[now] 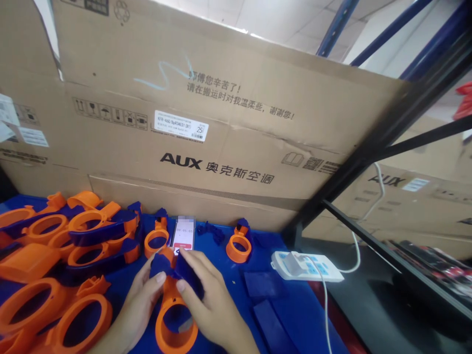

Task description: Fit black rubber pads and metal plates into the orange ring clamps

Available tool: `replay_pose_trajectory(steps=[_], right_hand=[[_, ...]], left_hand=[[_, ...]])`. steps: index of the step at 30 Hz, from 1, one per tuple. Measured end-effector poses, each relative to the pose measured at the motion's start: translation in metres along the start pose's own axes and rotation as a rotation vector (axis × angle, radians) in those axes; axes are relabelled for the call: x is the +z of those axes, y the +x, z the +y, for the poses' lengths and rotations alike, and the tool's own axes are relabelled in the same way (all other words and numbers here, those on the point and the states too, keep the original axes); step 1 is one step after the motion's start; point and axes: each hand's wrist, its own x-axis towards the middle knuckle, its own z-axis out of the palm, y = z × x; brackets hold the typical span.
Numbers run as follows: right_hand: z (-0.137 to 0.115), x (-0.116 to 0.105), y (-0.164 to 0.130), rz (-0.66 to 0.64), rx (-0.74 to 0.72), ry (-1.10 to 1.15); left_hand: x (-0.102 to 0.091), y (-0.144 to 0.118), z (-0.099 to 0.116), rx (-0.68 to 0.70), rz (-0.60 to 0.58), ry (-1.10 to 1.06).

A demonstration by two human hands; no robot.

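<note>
Orange ring part (173,319) with blue piece (184,273) gripped between both hands' fingers (180,286).

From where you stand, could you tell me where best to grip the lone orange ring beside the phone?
Probably pinch the orange ring across its round band, coming from above on the near side. It lies flat on the blue table with its clasp at the far edge, and the near rim looks free.

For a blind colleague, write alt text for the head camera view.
Both hands, left hand and right hand, hold an orange plastic ring with a dark blue piece over a blue table. More orange rings lie left, a phone ahead, a power strip right.
</note>
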Motion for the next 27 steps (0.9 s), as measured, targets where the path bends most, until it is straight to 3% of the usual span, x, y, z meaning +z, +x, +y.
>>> replay_pose_trajectory(steps=[4,9,13,19,27], right_hand=[[0.002,-0.002,0.003,0.071,-0.024,-0.014],[0.002,0.002,0.002,0.093,0.005,-0.032],[0.001,0.006,0.001,0.094,-0.009,-0.037],[0.0,0.005,0.0,0.104,0.003,-0.032],[0.002,0.002,-0.002,0.111,-0.006,-0.021]], left_hand=[[-0.005,0.003,-0.002,0.076,0.071,0.069],[-0.007,0.002,-0.004,0.096,0.024,0.095],[-0.01,0.002,-0.007,0.091,0.067,0.085],[-0.016,0.006,-0.008,0.091,0.039,0.072],[-0.009,0.003,-0.003,0.133,0.051,0.098]])
